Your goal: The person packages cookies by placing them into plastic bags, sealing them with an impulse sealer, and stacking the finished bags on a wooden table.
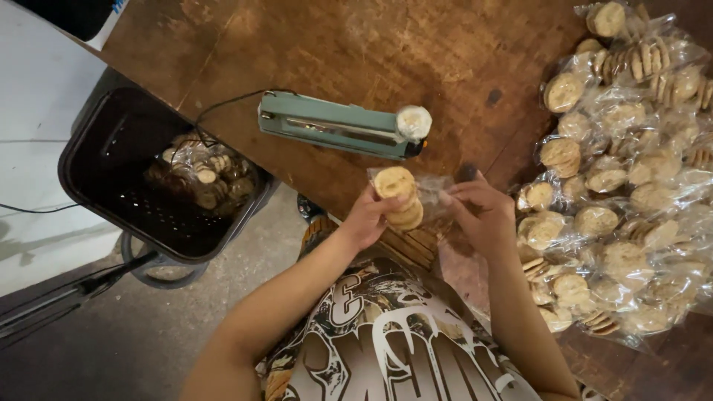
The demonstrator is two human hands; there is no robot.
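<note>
My left hand grips a clear plastic bag that holds a short stack of round pale cookies, just above the near edge of the wooden table. On the open end of the same bag, my right hand pinches the plastic with its fingers. A green heat sealer with a white knob at its right end lies on the table right behind the bag.
A big heap of bagged cookies covers the table's right side. To the left of the table stands a black plastic crate with several cookie bags inside. A black cord runs from the sealer toward the crate.
</note>
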